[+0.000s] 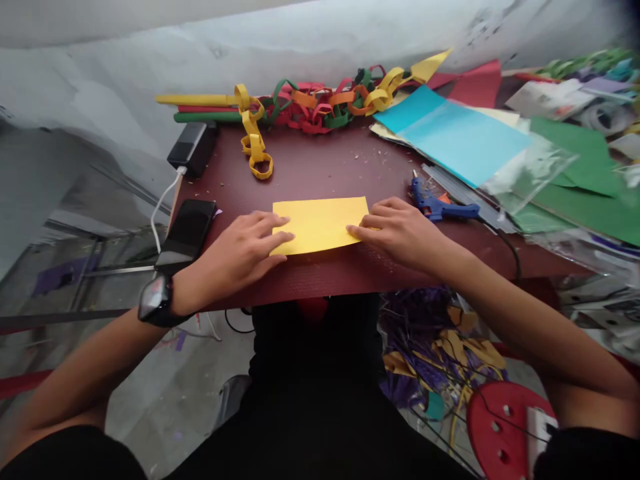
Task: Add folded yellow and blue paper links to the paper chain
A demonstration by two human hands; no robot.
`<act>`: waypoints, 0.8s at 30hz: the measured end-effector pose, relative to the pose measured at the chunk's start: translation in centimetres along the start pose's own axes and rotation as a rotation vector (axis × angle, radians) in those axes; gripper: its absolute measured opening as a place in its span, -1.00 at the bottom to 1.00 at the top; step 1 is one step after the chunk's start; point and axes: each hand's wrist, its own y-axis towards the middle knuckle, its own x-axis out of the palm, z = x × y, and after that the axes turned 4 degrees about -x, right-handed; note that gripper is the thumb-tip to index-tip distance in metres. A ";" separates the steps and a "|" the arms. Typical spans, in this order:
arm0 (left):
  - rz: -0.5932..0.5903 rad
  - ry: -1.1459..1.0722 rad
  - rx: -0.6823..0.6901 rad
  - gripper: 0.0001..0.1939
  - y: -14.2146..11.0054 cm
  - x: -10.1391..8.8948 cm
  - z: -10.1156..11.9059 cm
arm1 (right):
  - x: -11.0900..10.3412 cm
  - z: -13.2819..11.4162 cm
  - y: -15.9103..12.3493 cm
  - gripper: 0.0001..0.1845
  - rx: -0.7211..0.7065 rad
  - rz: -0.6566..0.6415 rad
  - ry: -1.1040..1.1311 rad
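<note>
A yellow sheet of paper (320, 224) lies flat on the dark red table (320, 167) in front of me. My left hand (240, 252) rests on its left edge, fingers stretched out flat and pressing on the paper. My right hand (400, 230) presses its right edge with the fingers held together and pointing left. A black watch (156, 300) sits on my left wrist.
A blue glue gun (437, 203) lies just right of my right hand. A paper chain (310, 103) of several colours runs along the table's back. Blue and green sheets (500, 153) pile at the right. A phone (189, 228) and a charger (193, 147) sit at the left edge.
</note>
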 end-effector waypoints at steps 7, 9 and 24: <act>-0.147 0.108 0.075 -0.73 1.6 1.6 0.4 | 0.4 0.9 0.5 -0.67 -0.014 -0.051 0.153; -0.158 0.122 0.064 -0.78 2.0 1.5 0.4 | 0.1 1.5 0.6 -0.65 -0.025 -0.045 0.121; 0.042 0.011 -0.065 -0.49 2.3 1.5 -0.2 | -0.8 4.1 3.1 -0.58 0.142 -0.025 0.580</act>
